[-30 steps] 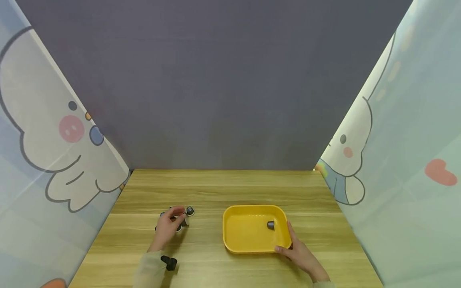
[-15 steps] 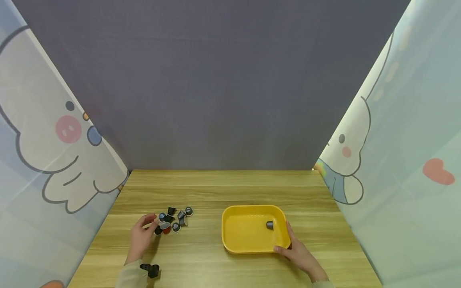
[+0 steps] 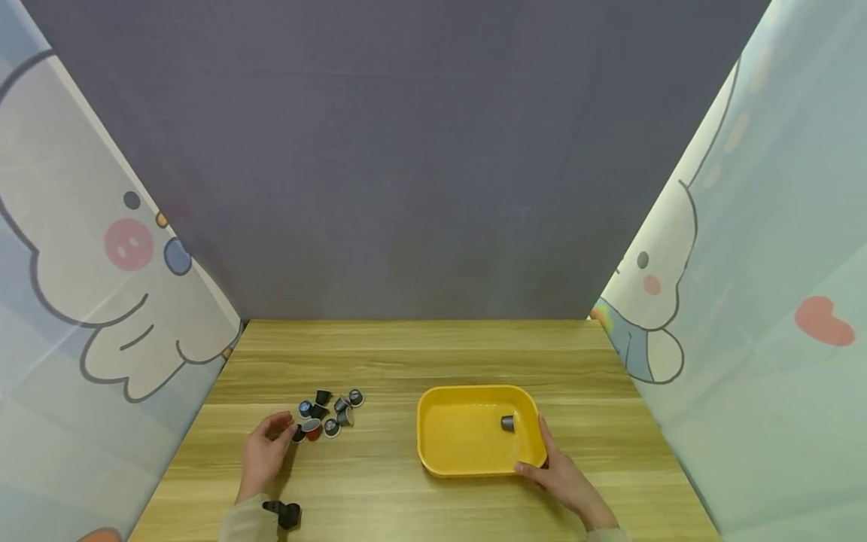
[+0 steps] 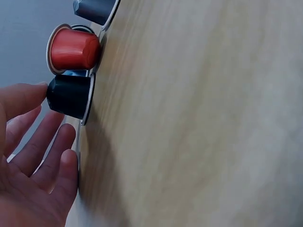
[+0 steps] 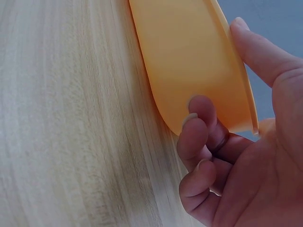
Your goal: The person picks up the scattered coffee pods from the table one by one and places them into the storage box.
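Observation:
My left hand (image 3: 264,452) is at the near left side of a cluster of coffee capsules. In the left wrist view its thumb touches a black coffee capsule (image 4: 69,96), which stands on its rim; the other fingers are loosely bent beside and behind it. Right beside that capsule lies a red coffee capsule (image 4: 75,49), tipped on its side. My right hand (image 3: 565,478) grips the near right corner of a yellow tray (image 3: 436,472), with curled fingers against its outer wall. Inside the tray, toward the right, lies one dark grey capsule (image 3: 507,423).
Several more capsules lie close together, among them a blue one (image 3: 305,409), a grey one (image 3: 345,416) and a dark one (image 3: 356,397) at the far right of the cluster. Bare wooden table (image 3: 386,361) lies between the cluster and the tray. Printed curtains (image 3: 765,324) hang at both sides.
My left hand has drawn back leftward from over the cluster, then come up to the black capsule at its near left edge. The right hand and the tray have stayed in place.

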### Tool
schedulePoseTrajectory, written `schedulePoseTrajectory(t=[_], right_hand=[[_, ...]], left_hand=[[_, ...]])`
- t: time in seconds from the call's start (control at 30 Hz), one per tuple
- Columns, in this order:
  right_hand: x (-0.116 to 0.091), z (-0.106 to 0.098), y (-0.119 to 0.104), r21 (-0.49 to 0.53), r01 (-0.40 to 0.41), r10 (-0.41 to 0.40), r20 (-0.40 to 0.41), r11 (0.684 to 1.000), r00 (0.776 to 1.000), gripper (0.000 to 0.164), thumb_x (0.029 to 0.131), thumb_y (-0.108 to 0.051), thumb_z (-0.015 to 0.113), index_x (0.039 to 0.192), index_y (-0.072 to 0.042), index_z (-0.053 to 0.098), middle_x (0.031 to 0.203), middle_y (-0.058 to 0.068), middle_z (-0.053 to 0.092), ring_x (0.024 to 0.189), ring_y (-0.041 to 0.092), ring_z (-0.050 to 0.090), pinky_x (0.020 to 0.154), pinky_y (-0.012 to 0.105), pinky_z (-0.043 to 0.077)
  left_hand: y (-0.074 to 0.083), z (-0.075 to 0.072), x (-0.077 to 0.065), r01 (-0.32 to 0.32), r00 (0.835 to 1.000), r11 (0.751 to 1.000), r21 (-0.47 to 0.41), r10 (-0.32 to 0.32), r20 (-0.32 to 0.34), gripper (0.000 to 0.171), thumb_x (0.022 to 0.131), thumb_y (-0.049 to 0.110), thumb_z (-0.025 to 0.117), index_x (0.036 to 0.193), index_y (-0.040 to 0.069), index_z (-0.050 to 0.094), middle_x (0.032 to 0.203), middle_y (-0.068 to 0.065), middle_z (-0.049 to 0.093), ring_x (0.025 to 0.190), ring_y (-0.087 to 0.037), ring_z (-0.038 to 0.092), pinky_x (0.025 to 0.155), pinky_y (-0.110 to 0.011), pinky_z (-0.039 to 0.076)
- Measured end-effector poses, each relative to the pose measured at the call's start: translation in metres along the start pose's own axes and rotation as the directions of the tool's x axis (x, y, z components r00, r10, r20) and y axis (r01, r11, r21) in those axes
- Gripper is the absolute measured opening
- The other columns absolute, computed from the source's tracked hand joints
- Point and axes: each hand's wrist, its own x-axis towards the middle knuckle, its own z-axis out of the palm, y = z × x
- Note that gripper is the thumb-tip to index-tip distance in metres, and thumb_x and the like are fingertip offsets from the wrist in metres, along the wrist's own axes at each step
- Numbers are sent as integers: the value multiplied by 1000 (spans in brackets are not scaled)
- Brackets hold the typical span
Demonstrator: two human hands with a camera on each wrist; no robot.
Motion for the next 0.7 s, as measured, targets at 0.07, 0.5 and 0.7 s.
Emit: schedulePoseTrajectory(t=[0.07,0.5,0.7], right_hand=[[0,0,0,1,1,-1,-2,1000,1000,105,89,-32,77,160,-6,4,153,35,25,125,35,49,107,57,34],[-1,-1,0,-18,-9,9,3,1000,1000,105,89,-33,76,160,-7,3,152,35,28,115,28,55,101,48,43],[-1,0,-1,2,1,-1,4,1000,1000,105,89,-31,76,160,-7,3,154,34,27,117,28,54,102,48,41]], left_hand=[[0,0,0,-1,1000,1000,5,1,23,28,90,1,72,117,-4,67,112,-22,68,87,0,59,71,-7,43],[0,-3,-1,21,989,996,90,-34,146,34,86,2,76,118,-3,67,118,-23,67,112,-37,61,80,-14,44],[1,-4,-2,21,986,991,131,-42,158,32,86,5,76,117,-3,68,119,-25,65,111,-40,61,84,-29,49]])
